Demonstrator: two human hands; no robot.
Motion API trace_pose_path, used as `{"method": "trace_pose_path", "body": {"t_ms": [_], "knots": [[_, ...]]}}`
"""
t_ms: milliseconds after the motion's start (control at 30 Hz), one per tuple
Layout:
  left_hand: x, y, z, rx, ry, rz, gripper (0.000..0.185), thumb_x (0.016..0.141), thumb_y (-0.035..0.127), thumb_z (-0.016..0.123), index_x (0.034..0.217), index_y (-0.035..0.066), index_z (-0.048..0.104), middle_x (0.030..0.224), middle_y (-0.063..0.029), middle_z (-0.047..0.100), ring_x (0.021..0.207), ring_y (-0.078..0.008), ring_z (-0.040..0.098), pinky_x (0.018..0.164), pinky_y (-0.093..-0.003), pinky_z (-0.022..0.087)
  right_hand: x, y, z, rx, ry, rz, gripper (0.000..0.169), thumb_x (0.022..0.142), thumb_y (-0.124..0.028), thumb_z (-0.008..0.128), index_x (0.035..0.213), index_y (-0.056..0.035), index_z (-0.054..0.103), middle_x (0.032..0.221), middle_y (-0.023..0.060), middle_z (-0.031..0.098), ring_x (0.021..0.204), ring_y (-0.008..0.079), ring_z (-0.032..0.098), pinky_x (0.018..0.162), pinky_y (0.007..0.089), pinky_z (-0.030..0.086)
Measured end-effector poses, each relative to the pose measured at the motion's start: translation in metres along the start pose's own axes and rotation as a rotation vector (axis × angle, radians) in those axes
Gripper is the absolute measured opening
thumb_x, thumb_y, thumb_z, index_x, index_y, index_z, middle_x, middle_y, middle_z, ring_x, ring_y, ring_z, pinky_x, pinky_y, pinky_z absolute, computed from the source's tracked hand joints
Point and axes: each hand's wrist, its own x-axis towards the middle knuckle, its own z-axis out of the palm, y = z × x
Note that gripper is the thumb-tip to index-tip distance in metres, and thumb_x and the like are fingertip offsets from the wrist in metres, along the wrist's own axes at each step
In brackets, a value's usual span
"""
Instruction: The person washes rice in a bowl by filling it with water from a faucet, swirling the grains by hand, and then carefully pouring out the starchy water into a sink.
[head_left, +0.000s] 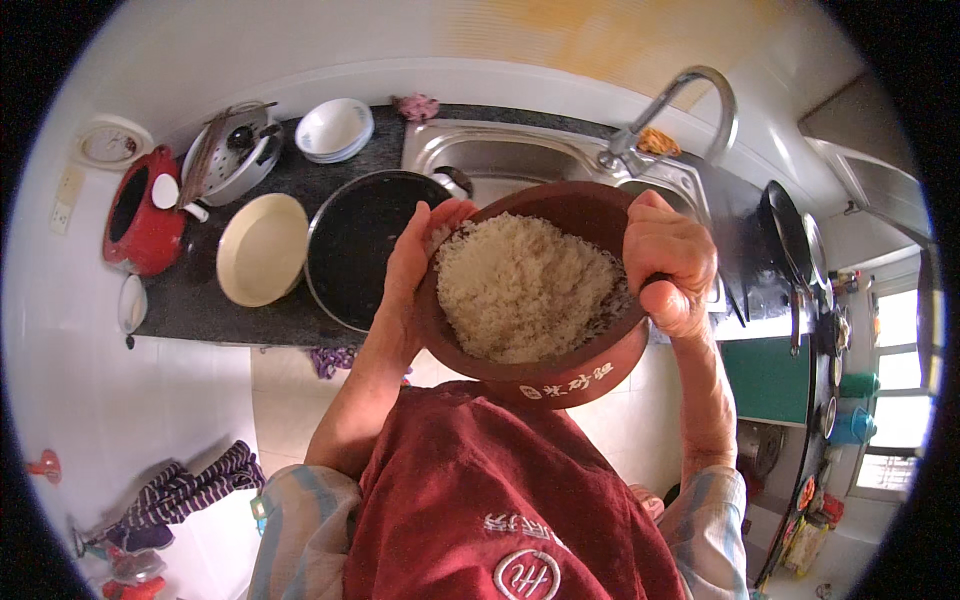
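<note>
Between my two hands, a brown clay cooker pot is held up in front of the apron, its mouth tilted toward me. A heap of cooked white rice fills much of its inside. My left hand grips the pot's left rim and side, and its fingertips are partly hidden by the pot. At the right rim, my right hand is closed in a fist around the edge, with a dark bit showing by the thumb. Behind my left hand stands a wide black pan with a metal rim.
On the dark countertop are a cream bowl, a red cooker body, a lidded steamer pot and stacked white bowls. A steel sink with a curved faucet lies behind the pot. A black wok is at right.
</note>
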Motion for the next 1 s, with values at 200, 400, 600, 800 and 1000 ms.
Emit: {"method": "trace_pose_path", "body": {"t_ms": [200,400,600,800,1000], "knots": [[0.019,-0.070,0.016,-0.014,0.063,-0.119,0.041,0.093,0.039,0.038,0.111,0.004,0.052,0.109,-0.0079,0.056,0.102,-0.0201,0.052,0.090,-0.0326,0.041,-0.076,0.024,-0.035,-0.005,0.043,0.034,0.053,0.084,-0.048,0.047,0.051,-0.0076,0.038,0.051,0.0027,0.039,0.050,0.0227,0.037,0.055,0.0336,0.029],[0.037,-0.103,0.021,0.030,0.124,-0.115,0.040,0.094,0.037,0.037,0.113,0.004,0.049,0.114,-0.0088,0.055,0.105,-0.0203,0.052,0.092,-0.0331,0.040,-0.113,0.045,-0.042,0.033,0.158,0.133,0.047,0.088,-0.037,0.040,0.052,-0.0065,0.040,0.052,0.0034,0.041,0.053,0.0218,0.041,0.072,0.0388,0.038],[0.072,-0.123,0.033,0.075,0.070,-0.114,0.039,0.092,0.038,0.042,0.111,0.005,0.048,0.116,-0.0063,0.053,0.109,-0.0197,0.048,0.095,-0.0336,0.037,-0.132,0.064,-0.056,0.024,0.219,0.295,0.040,0.091,-0.028,0.037,0.061,-0.0046,0.048,0.084,0.0113,0.061,0.107,0.0288,0.049,0.101,0.0426,0.024],[0.106,-0.142,0.037,0.090,0.044,-0.083,0.041,0.093,0.035,0.041,0.114,0.001,0.046,0.118,-0.0090,0.052,0.109,-0.0179,0.049,0.094,-0.0314,0.038,-0.144,0.079,-0.051,0.279,0.534,0.673,0.021,0.080,-0.006,0.046,0.097,-0.0010,0.057,0.131,0.0175,0.041,0.126,0.0275,0.032,0.103,0.0367,0.022],[0.126,-0.162,0.038,0.211,0.076,-0.023,0.044,0.091,0.039,0.044,0.115,0.002,0.047,0.120,-0.0093,0.052,0.111,-0.0199,0.048,0.095,-0.0339,0.037,-0.169,0.112,-0.057,0.393,0.553,0.838,0.060,0.057,0.009,0.040,0.115,-0.0009,0.053,0.136,0.0177,0.035,0.129,0.0248,0.029,0.107,0.0330,0.018]]}}
